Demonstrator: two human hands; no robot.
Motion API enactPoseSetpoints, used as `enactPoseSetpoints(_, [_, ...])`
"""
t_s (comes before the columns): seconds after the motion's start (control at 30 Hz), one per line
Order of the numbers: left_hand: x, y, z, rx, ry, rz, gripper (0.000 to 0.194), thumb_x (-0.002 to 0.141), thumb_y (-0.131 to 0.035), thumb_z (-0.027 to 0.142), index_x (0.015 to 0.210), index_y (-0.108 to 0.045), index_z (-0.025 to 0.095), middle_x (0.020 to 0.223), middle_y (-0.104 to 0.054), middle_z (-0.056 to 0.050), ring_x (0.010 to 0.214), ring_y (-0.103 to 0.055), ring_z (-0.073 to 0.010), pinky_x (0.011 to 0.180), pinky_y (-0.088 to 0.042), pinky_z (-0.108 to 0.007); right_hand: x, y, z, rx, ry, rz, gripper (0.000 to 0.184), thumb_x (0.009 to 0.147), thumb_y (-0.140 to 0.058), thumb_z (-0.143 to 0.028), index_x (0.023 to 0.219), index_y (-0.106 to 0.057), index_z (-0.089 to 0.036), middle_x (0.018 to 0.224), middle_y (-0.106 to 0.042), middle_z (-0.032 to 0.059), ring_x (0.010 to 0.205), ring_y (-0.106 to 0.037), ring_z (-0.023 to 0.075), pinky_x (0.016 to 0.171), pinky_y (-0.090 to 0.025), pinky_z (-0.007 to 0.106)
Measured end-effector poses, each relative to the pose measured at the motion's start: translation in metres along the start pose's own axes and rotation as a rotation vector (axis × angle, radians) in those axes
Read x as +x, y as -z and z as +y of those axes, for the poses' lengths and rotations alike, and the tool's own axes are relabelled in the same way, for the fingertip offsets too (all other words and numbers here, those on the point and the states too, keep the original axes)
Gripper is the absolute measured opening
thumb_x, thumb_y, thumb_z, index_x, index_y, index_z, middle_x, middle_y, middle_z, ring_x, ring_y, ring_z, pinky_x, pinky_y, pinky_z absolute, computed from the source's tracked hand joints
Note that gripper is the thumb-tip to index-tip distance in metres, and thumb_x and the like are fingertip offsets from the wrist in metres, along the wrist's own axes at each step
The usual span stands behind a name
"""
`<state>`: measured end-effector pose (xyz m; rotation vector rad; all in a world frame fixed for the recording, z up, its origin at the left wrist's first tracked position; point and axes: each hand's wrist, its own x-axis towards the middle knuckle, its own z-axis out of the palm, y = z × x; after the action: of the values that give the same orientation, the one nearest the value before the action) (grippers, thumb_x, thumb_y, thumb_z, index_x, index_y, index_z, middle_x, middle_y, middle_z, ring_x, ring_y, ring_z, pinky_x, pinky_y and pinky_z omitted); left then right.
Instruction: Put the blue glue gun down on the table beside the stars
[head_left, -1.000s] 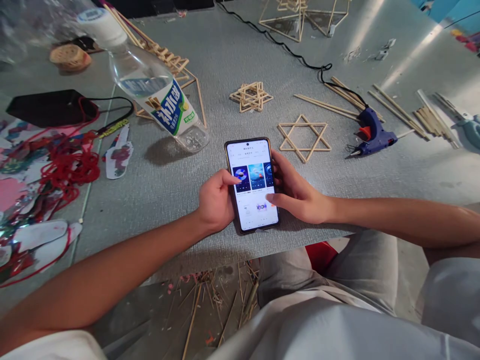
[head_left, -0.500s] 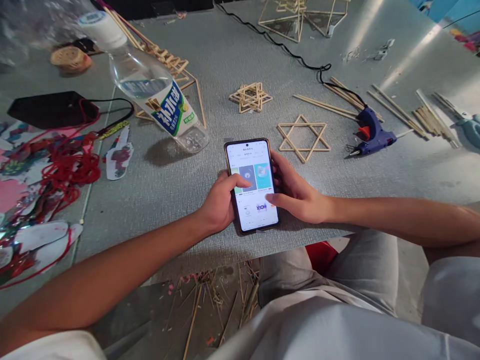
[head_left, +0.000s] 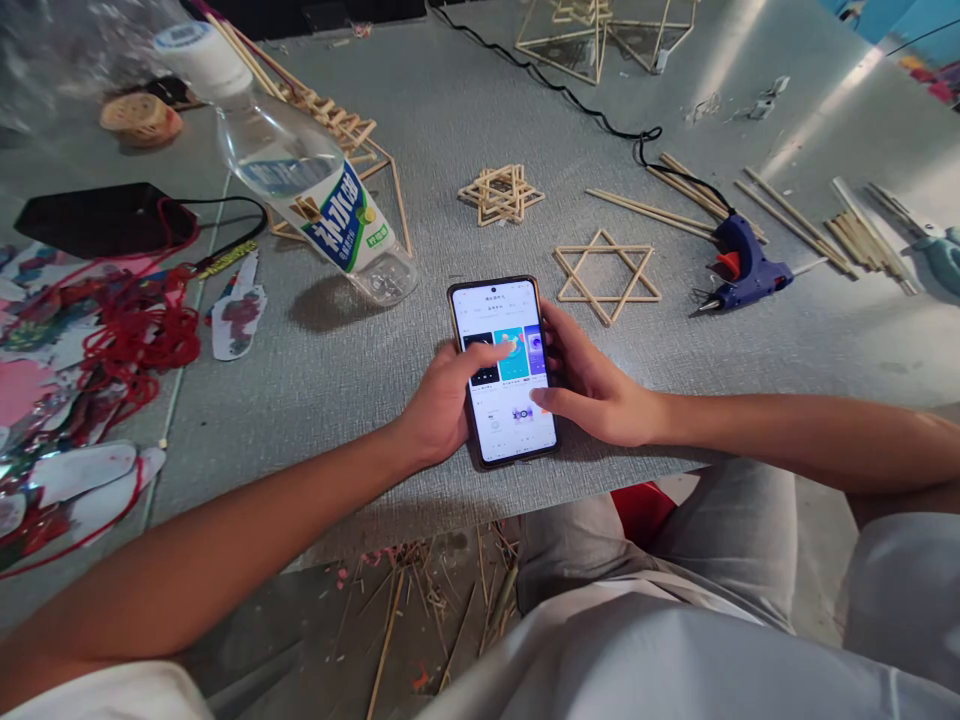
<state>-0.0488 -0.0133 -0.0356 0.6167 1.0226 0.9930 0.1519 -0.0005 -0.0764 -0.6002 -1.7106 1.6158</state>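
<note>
At your far left, a tangle of red cord (head_left: 142, 340) lies among cut-out pieces on the tabletop (head_left: 300, 400), with a black box (head_left: 97, 218) just beyond it. Next comes a clear bottle (head_left: 289, 165) with a white cap and a blue-and-green label, standing in front of a stick frame (head_left: 360, 128). Your left hand (head_left: 439, 410) has its grip closed along the left edge of the phone (head_left: 511, 405), its thumb reaching across the lit screen. The phone is over the near part of the tabletop, between your two hands. Beyond it sits a small layered star (head_left: 501, 193) of sticks. Your right hand (head_left: 600, 390) grasps the phone's right edge, thumb at the screen's side. Just past that hand lies a flat six-pointed star (head_left: 609, 298); farther right are a blue glue gun (head_left: 750, 265), loose sticks (head_left: 799, 220) and a blue-handled tool (head_left: 937, 260).
</note>
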Motion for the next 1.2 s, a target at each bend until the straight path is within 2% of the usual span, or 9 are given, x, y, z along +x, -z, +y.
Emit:
enactPoseSetpoints(0.07, [0.0001,0.0004,0.0005,-0.004,0.015,0.032,0.049,0.059,-0.092,0.035,0.104,-0.08,0.017,0.109,-0.087,-0.012,0.12,-0.081,-0.0451,0.111,-0.066,-0.066,-0.0003,-0.0001,0.0004,-0.001,-0.006,0.003,0.102,0.107,-0.072,-0.041,0.185,-0.006,-0.033,0.174,-0.052,0.017,0.144,-0.066,0.0303,0.125,-0.059,0.057])
enactPoseSetpoints(0.2, [-0.0007,0.0002,0.0024,-0.154,0.004,0.008,0.038,0.059,-0.079,0.038,0.091,-0.078,0.018,0.113,-0.087,-0.013,0.131,-0.077,-0.0482,0.117,-0.063,-0.069,0.0006,-0.0007,-0.0009,-0.019,0.014,0.008,0.099,0.106,-0.072,-0.039,0.184,-0.01,-0.033,0.173,-0.052,0.0164,0.146,-0.065,0.0302,0.129,-0.056,0.058])
enactPoseSetpoints(0.4, [-0.001,0.002,0.0004,-0.005,0.008,0.052,0.046,0.059,-0.089,0.03,0.102,-0.079,0.016,0.105,-0.087,-0.013,0.124,-0.08,-0.0452,0.116,-0.064,-0.067,0.0009,-0.0008,0.001,-0.014,0.018,0.001,0.099,0.107,-0.071,-0.041,0.184,-0.008,-0.033,0.174,-0.051,0.0165,0.144,-0.066,0.0286,0.126,-0.059,0.055])
enactPoseSetpoints(0.53, [0.0012,0.0039,-0.0007,-0.073,0.029,0.048,0.038,0.058,-0.083,0.03,0.093,-0.078,0.017,0.105,-0.087,-0.013,0.129,-0.078,-0.0456,0.119,-0.063,-0.067,0.0002,-0.0009,0.0022,-0.003,0.011,0.006,0.1,0.107,-0.072,-0.039,0.183,-0.008,-0.034,0.174,-0.052,0.0159,0.147,-0.065,0.0292,0.127,-0.058,0.057])
enactPoseSetpoints(0.77, [-0.0054,0.0024,-0.0003,0.108,-0.031,-0.03,0.051,0.058,-0.1,0.03,0.105,-0.084,0.019,0.102,-0.087,-0.008,0.094,-0.084,-0.0357,0.091,-0.072,-0.057,0.0005,0.0002,0.0004,-0.011,0.026,-0.006,0.098,0.109,-0.07,-0.04,0.183,-0.006,-0.031,0.18,-0.045,0.018,0.152,-0.061,0.0294,0.128,-0.058,0.054])
enactPoseSetpoints(0.9, [-0.0048,0.0006,0.0016,-0.026,-0.024,-0.012,0.041,0.059,-0.087,0.033,0.097,-0.082,0.018,0.104,-0.087,-0.011,0.115,-0.082,-0.0429,0.109,-0.067,-0.065,0.0011,-0.0007,-0.0008,0.0,0.02,-0.015,0.099,0.109,-0.07,-0.04,0.184,-0.005,-0.032,0.181,-0.045,0.0177,0.152,-0.063,0.03,0.127,-0.059,0.054])
enactPoseSetpoints(1.0, [-0.003,0.0012,0.0019,-0.08,0.017,0.049,0.039,0.053,-0.079,0.024,0.091,-0.077,0.018,0.102,-0.087,-0.01,0.127,-0.079,-0.0447,0.119,-0.063,-0.067,0.0013,-0.0013,-0.0011,0.011,0.012,-0.012,0.101,0.108,-0.07,-0.04,0.184,-0.005,-0.032,0.18,-0.046,0.0177,0.148,-0.065,0.0302,0.125,-0.061,0.054])
enactPoseSetpoints(1.07, [-0.0033,0.0026,0.001,-0.025,0.004,0.054,0.042,0.052,-0.085,0.019,0.094,-0.077,0.018,0.099,-0.087,-0.007,0.118,-0.082,-0.0415,0.114,-0.066,-0.064,0.0013,-0.0011,-0.0013,0.02,0.011,-0.01,0.1,0.108,-0.07,-0.039,0.185,-0.006,-0.032,0.178,-0.048,0.0182,0.147,-0.066,0.0309,0.123,-0.062,0.055])
enactPoseSetpoints(1.2, [-0.0054,0.0058,-0.0018,0.118,-0.063,-0.068,0.051,0.059,-0.101,0.025,0.106,-0.083,0.019,0.104,-0.088,-0.007,0.097,-0.084,-0.0327,0.094,-0.072,-0.05,0.0014,-0.0004,-0.0014,0.014,0.032,-0.018,0.098,0.109,-0.069,-0.039,0.185,-0.007,-0.031,0.177,-0.049,0.019,0.151,-0.065,0.0314,0.123,-0.063,0.054])
